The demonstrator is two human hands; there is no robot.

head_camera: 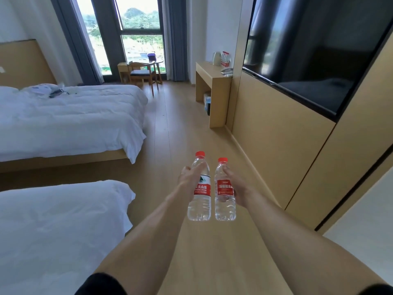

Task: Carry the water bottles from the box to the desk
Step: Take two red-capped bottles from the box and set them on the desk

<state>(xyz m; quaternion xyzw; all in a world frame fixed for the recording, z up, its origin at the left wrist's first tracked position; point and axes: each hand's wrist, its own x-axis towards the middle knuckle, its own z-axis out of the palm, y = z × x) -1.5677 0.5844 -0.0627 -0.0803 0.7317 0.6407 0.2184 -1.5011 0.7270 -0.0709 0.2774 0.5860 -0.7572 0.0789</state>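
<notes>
Head view, left to right: the left hand (190,177) has its fingers curled round a clear red-capped water bottle (200,188), and just beside it the right hand (237,186) wraps its fingers round a second red-capped bottle (225,190), both upright and held side by side above the wooden floor (176,116). Off to the left lie two white beds (70,116). Far ahead on the right, the wooden desk (212,81) carries a kettle (217,58) and more bottles (226,59) at its back edge.
</notes>
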